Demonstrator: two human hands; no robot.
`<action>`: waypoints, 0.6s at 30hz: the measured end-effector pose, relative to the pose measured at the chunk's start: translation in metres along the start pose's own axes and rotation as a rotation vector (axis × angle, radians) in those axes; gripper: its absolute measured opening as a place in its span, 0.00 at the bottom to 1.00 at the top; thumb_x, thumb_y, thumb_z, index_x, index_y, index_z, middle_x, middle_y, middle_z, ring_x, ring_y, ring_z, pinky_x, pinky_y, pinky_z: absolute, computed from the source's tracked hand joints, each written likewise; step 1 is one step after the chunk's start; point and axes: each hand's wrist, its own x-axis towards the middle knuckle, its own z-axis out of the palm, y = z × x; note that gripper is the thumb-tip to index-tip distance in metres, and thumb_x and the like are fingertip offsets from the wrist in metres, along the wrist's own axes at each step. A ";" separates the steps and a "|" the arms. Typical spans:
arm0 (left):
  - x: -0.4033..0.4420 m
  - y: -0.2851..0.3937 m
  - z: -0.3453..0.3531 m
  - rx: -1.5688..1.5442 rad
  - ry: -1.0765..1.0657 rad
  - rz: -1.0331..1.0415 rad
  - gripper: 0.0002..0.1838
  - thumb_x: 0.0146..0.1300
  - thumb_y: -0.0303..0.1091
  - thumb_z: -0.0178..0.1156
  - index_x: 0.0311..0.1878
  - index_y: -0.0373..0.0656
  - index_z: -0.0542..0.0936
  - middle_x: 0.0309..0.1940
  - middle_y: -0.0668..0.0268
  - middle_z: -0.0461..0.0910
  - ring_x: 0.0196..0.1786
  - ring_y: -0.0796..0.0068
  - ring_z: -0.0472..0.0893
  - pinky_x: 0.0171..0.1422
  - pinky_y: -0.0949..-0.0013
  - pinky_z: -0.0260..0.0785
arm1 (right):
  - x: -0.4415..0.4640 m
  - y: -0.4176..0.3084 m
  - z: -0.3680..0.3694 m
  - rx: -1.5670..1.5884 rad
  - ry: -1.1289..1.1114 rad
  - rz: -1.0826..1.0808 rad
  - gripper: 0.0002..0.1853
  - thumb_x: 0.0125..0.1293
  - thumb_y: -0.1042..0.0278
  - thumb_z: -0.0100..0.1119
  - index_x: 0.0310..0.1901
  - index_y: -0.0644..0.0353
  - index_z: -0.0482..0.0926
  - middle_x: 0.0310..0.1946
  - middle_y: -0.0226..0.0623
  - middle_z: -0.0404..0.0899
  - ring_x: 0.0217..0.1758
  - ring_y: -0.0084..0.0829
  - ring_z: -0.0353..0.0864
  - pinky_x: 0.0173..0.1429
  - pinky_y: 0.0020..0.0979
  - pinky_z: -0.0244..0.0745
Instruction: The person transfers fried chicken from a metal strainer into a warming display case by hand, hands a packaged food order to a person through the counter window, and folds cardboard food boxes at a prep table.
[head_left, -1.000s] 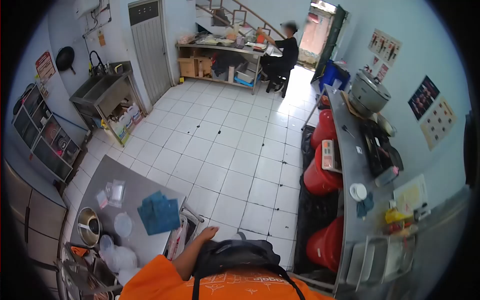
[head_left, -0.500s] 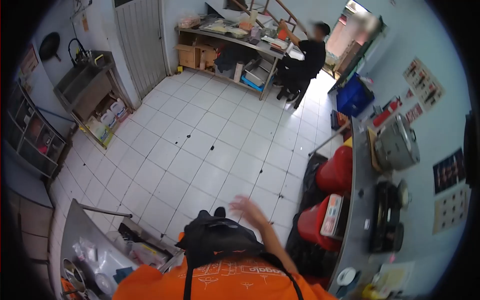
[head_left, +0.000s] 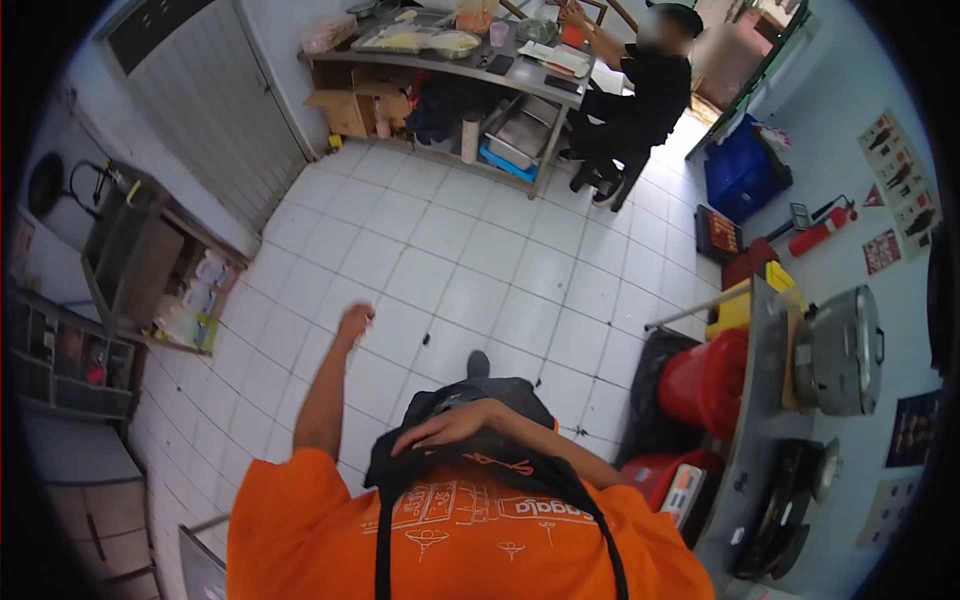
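My left hand is held out over the tiled floor, ahead of my body. Its fingers look loosely curled and apart, a little blurred, with nothing seen in them. Across my front lies my right hand, fingers stretched out and resting on the black apron. The apron hangs over an orange T-shirt with white printing. One dark shoe shows on the floor below.
A person in black sits by a steel worktable with food trays on it. At right stand red buckets, a steel counter and a large pot. A sink and a door are at left.
My left hand has come into view at the left. My right hand has moved from over the floor back onto the apron. The view has shifted toward the seated person and worktable.
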 end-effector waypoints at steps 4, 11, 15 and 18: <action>-0.032 -0.078 0.025 -0.041 0.023 -0.380 0.16 0.68 0.45 0.50 0.46 0.44 0.81 0.32 0.61 0.81 0.31 0.69 0.80 0.31 0.63 0.72 | 0.007 -0.022 -0.134 -0.024 -0.200 -0.020 0.24 0.80 0.60 0.40 0.69 0.64 0.66 0.68 0.44 0.69 0.71 0.34 0.66 0.73 0.33 0.60; -0.086 -0.104 0.055 0.025 -0.245 -0.979 0.24 0.72 0.51 0.47 0.57 0.44 0.79 0.47 0.60 0.82 0.43 0.69 0.81 0.41 0.61 0.73 | -0.028 -0.045 -0.357 0.140 -0.244 -0.065 0.22 0.78 0.60 0.45 0.63 0.68 0.72 0.60 0.43 0.77 0.60 0.32 0.74 0.65 0.33 0.68; 0.063 -0.043 0.043 0.045 -0.303 -0.861 0.23 0.72 0.50 0.46 0.55 0.43 0.80 0.46 0.58 0.82 0.43 0.69 0.81 0.42 0.60 0.73 | -0.038 -0.089 -0.499 0.078 -0.241 -0.074 0.20 0.77 0.65 0.48 0.65 0.68 0.71 0.60 0.40 0.78 0.60 0.30 0.75 0.64 0.30 0.69; 0.233 -0.003 0.009 0.210 -0.312 -0.584 0.23 0.73 0.49 0.45 0.54 0.42 0.80 0.45 0.57 0.82 0.43 0.69 0.81 0.43 0.60 0.74 | -0.060 -0.134 -0.590 0.054 -0.144 -0.143 0.20 0.76 0.66 0.50 0.64 0.67 0.72 0.59 0.40 0.79 0.59 0.29 0.76 0.62 0.30 0.70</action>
